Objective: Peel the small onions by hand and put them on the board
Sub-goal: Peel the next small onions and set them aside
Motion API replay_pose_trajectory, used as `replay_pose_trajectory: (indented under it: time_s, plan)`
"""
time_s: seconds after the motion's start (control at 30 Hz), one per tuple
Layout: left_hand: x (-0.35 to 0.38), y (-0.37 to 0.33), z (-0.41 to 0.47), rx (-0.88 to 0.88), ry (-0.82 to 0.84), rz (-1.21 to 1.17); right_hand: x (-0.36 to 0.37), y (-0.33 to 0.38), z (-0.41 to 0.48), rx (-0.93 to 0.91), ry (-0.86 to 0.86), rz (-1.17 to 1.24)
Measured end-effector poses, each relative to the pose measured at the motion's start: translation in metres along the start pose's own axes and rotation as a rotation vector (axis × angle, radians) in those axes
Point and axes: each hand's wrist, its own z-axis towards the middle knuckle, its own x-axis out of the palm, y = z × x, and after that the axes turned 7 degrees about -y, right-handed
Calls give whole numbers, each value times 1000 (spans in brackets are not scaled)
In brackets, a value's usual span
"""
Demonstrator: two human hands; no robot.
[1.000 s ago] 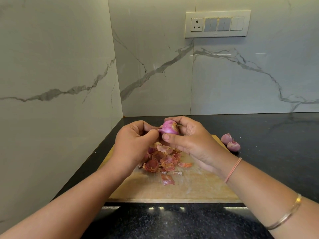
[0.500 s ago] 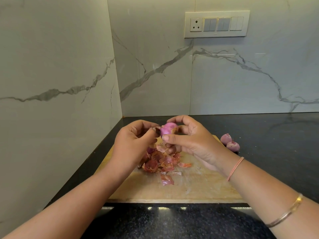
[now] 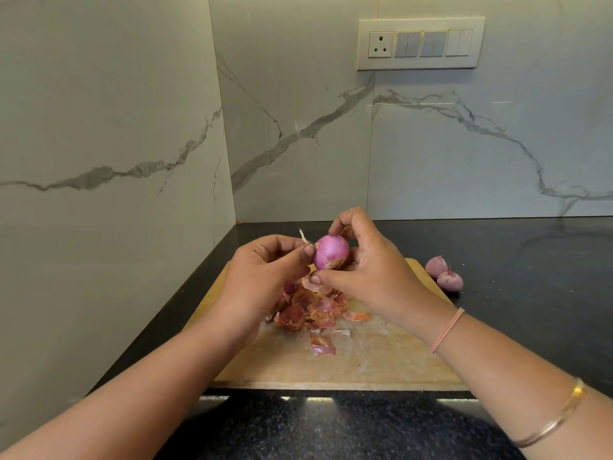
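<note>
Small round pink-purple onion is held in the air over the rectangular pale wooden board below the grip. It is clasped by the curled right hand. Reddish-brown loose skins are piled beneath the grip. Two small pink onions lie right of it, off the board. A thin dry skin strip is pinched by the left hand.
</note>
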Motion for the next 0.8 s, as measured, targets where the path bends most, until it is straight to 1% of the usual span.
replay_pose_trajectory:
  time_s: [0.1,0.23,0.37,0.53,0.7,0.8]
  plan:
    - [-1,0,1,-47,17,-72,0,-1,0,9,-7,43]
    - [-1,-3,2,-140,43,-228,0,-1,0,49,0,100]
    - [-2,-3,3,-177,88,-256,-2,3,0,138,47,295]
    - [-3,-3,3,-218,118,-268,-4,4,0,241,83,443]
    - [-3,-5,4,-285,125,-410,-5,8,0,368,113,750]
    - [-8,-6,9,-291,95,-468,-8,10,1,447,106,898]
